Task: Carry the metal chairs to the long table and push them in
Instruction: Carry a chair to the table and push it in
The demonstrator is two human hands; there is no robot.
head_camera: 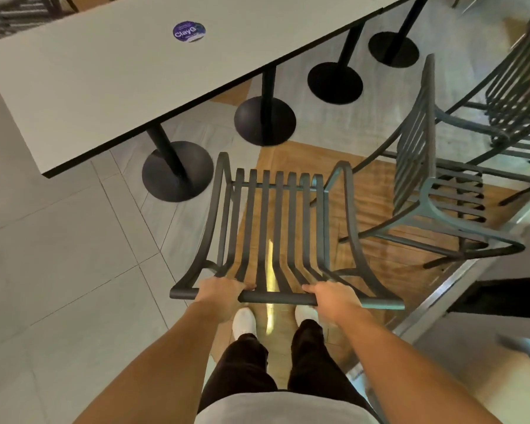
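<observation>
- Our left hand curls round the top rail of a dark slatted metal chair, near the rail's left end.
- Our right hand grips the same rail toward its right end, fingers wrapped over it.
- We see the held chair's back nearest us and its seat slats pointing toward the long white table, still short of the table's edge and its black round pedestal bases.
- We note a round blue sticker on the tabletop.
- We count a second slatted chair just right of ours, and a third chair beyond it.
- Our white shoes stand below the rail on the floor.
</observation>
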